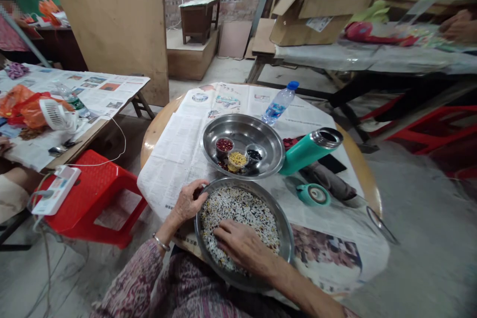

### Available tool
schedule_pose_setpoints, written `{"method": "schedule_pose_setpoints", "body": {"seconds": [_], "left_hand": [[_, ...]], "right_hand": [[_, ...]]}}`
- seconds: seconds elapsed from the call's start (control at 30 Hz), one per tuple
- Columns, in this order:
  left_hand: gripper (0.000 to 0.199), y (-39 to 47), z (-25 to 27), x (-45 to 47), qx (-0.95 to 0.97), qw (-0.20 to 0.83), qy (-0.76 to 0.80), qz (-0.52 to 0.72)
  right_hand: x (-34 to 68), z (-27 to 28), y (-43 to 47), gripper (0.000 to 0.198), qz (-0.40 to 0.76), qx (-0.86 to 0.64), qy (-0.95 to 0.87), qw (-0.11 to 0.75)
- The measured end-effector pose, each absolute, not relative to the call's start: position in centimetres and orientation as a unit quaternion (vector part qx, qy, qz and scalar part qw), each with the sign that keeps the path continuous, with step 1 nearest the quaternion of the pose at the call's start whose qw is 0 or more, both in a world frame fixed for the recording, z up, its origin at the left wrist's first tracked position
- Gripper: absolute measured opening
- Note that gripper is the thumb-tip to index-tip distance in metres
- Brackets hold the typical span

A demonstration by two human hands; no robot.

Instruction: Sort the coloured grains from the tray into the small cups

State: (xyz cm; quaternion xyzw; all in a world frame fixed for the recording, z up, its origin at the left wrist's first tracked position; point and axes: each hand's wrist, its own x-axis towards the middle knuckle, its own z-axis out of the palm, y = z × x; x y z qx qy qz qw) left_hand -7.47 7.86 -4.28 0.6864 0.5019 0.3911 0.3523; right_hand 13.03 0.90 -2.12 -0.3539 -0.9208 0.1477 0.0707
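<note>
A metal basin (288, 238) in front of me holds a mix of white, yellow and dark beads or seeds (242, 203). My left hand (189, 201) curls at the basin's upper left rim, thumb and fingers against the edge. Over the mix, my right hand (244, 246) has its fingers bent together with the tips down among the pieces; whatever they pinch is hidden. Just beyond stands a wider metal basin (257, 126). Inside it are small clear cups with red beans (224, 145), yellow beans (237, 159) and black beans (254, 154).
Newspaper (164, 159) covers the round table. A water bottle (279, 104), a tilted green thermos (311, 151), its lid (313, 194) and a dark folded umbrella (331, 181) lie to the right. A red stool (100, 198) with a power strip (57, 191) stands left.
</note>
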Motion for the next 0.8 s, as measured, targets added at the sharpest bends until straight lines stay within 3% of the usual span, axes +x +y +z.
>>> {"method": "schedule_pose_setpoints", "body": {"seconds": [0.13, 0.37, 0.6, 0.8], "left_hand": [[0.027, 7.9, -4.3, -7.5, 0.689, 0.347, 0.5, 0.393], [0.029, 7.8, -4.4, -7.6, 0.686, 0.355, 0.501, 0.39], [0.029, 7.9, -4.5, -7.6, 0.685, 0.356, 0.498, 0.395], [0.027, 7.9, -4.2, -7.7, 0.685, 0.365, 0.496, 0.39]], "right_hand": [[14.1, -1.3, 3.4, 0.018, 0.095, -0.438, -0.89, 0.089], [14.5, 4.2, 10.6, 0.025, 0.072, -0.547, -0.808, 0.207], [13.5, 5.1, 19.2, 0.026, 0.047, -0.63, -0.759, 0.159], [12.5, 4.6, 20.4, 0.027, 0.036, -0.626, -0.768, 0.133]]}}
